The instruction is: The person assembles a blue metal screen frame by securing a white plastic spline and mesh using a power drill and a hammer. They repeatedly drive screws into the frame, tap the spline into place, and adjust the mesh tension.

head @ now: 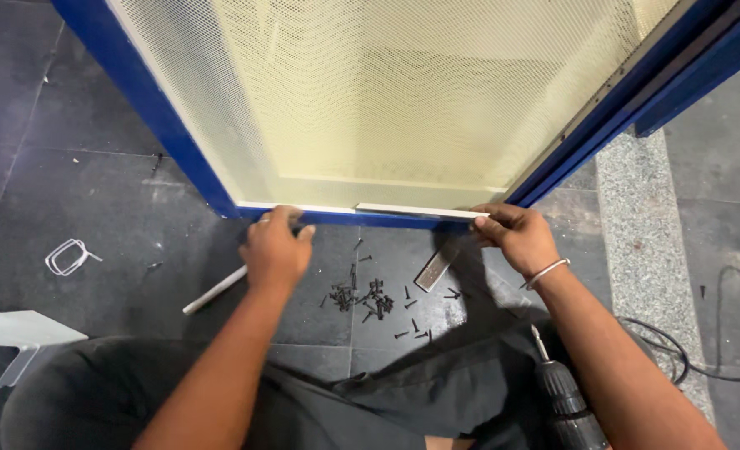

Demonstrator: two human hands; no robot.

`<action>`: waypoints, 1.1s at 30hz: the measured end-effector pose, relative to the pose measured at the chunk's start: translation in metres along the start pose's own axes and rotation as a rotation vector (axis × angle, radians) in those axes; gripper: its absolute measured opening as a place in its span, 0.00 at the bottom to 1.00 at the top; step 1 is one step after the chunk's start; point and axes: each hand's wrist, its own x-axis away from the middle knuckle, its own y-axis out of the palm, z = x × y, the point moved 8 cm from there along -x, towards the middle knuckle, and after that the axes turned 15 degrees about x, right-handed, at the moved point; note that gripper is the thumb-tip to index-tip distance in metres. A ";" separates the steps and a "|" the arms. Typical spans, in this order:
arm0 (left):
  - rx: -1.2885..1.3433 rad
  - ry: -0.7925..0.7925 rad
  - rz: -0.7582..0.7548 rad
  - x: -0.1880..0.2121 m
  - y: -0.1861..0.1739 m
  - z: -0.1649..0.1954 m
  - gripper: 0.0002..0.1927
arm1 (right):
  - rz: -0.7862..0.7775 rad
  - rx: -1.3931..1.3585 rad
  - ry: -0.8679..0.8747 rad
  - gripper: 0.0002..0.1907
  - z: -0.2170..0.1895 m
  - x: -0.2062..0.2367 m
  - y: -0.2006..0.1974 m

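Note:
A blue door frame [157,117] filled with cream mesh [403,92] stands on the dark tiled floor. Along its bottom rail lies a thin pale strip [412,209]. My left hand [275,247] presses its fingers against the bottom rail near the strip's left part. My right hand [516,236], with a metal bangle on the wrist, pinches the strip's right end against the frame. A heap of black screws [370,302] lies on the floor between my hands.
A second pale strip [214,290] lies on the floor left of my left arm. A short metal piece [433,268] lies by the screws. A power drill [563,396] rests on my lap. A cable [703,350] runs at right. A white wire loop [68,255] lies left.

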 end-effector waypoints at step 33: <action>-0.061 0.553 -0.052 0.018 0.038 0.085 0.20 | 0.289 0.880 -0.200 0.16 -0.053 0.022 -0.018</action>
